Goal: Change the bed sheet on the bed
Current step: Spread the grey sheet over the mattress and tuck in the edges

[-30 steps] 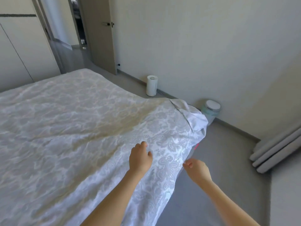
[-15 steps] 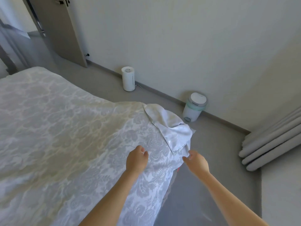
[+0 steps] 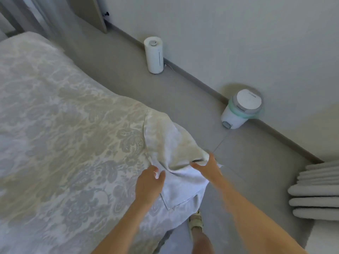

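One patterned bed sheet (image 3: 73, 143) covering the bed at 9 o'clock, one corner (image 3: 165, 142) flipped back at centre, two hands there, left hand (image 3: 149, 184) pinching the fold, right hand (image 3: 207, 165) gripping the corner's edge, one white cylinder (image 3: 153, 54) at 12, one lidded bin (image 3: 240, 110) at 2

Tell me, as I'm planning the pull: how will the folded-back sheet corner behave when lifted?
Probably floppy: the sheet corner creases and sags where the right hand pinches it. Likely light, since a fingertip pinch holds it up. It may drag more sheet along, as folds run toward the bed.
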